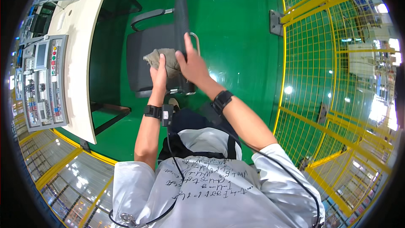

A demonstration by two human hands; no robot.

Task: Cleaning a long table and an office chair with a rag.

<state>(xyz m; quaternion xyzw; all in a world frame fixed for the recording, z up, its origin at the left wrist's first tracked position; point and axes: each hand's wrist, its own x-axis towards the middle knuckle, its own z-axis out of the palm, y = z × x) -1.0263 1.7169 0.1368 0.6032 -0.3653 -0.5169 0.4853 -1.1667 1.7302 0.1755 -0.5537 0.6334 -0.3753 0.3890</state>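
A bunched grey-brown cloth [169, 62] is held in my left hand [159, 75], the thumb lying on top of it and most fingers hidden. At the cloth's right side is my right hand [194, 65], index finger stretched out and thumb apart from it, with nothing visible in its grasp. Whether it touches the cloth or the chair, I cannot tell. Both hands are above a black office chair [142, 47], seen from above. Its narrow-looking backrest [181, 9] runs beneath my right fingers, and a black armrest [148, 16] curves out on the far side.
To the left stands a pale-topped workbench [79, 54] carrying an electrical training panel [47, 82] with coloured buttons and a small screen. Dark table legs [110, 117] reach over the green floor [240, 38]. Yellow mesh fencing [310, 57] rises on the right. Cables [281, 164] run along my arms.
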